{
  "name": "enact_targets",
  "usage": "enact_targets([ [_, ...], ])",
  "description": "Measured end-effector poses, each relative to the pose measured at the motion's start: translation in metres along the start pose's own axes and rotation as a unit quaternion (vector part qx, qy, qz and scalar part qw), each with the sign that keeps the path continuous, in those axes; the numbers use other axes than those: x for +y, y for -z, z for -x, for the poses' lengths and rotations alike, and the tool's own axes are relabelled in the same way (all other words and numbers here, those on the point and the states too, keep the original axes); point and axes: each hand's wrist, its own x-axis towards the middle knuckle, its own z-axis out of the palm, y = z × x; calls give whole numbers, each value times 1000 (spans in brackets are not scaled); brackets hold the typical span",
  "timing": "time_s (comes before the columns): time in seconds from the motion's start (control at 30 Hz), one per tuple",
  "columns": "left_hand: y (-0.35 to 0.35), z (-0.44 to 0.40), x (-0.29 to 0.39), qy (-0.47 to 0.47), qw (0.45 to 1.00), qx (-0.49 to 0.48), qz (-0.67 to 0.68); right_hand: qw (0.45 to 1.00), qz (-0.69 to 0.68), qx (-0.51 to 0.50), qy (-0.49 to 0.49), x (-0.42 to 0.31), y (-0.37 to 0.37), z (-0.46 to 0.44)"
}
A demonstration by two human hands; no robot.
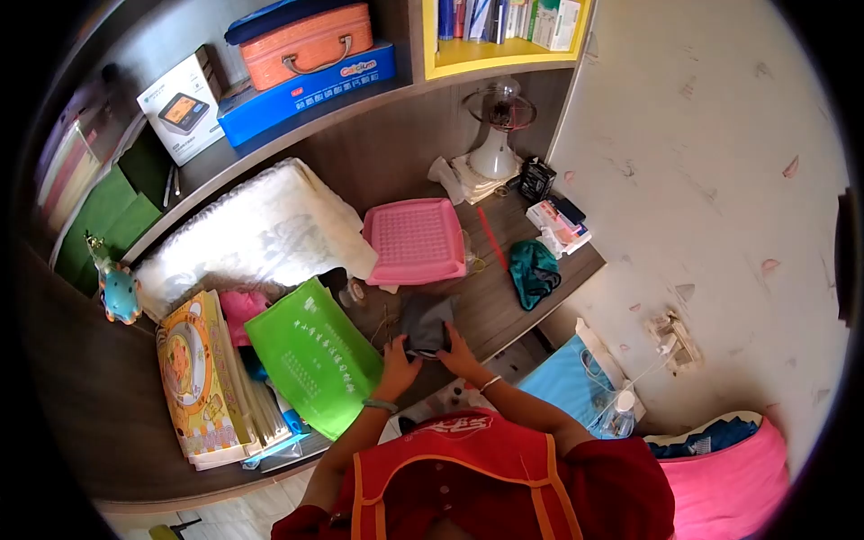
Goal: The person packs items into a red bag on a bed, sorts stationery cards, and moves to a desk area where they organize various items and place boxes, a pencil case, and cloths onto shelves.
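Observation:
A small dark grey piece of folded cloth (427, 322) lies near the front edge of the desk, between my two hands. My left hand (398, 369) grips its near left corner with bent fingers. On the other side, my right hand (460, 353) has its fingers closed on the right edge. Whether the cloth is a pouch or a garment I cannot tell. Just left of my left hand lies a bright green bag (315, 355) with white lettering. A pink plastic basket (414, 238) sits behind the cloth.
Books and folders (202, 378) stand at the left under the green bag. White fabric (243, 225) covers the desk's back left. Towards the right are a teal cloth bag (534, 272), a small black box (537, 178) and a white lamp base (494, 155). Shelves hang above.

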Motion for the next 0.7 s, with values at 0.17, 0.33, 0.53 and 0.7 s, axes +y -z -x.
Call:
enact_targets([
  [0.17, 0, 8, 6, 0, 1000, 18, 20, 998, -21, -55, -8, -29, 16, 4],
  [0.33, -19, 6, 14, -106, 987, 97, -68, 993, -27, -100, 49, -5, 25, 0],
  [0.53, -40, 27, 70, -40, 986, 119, -107, 996, -25, -83, 15, -10, 73, 4],
  [0.7, -66, 51, 80, -36, 983, 133, -119, 989, -3, -150, 2, -7, 98, -30],
])
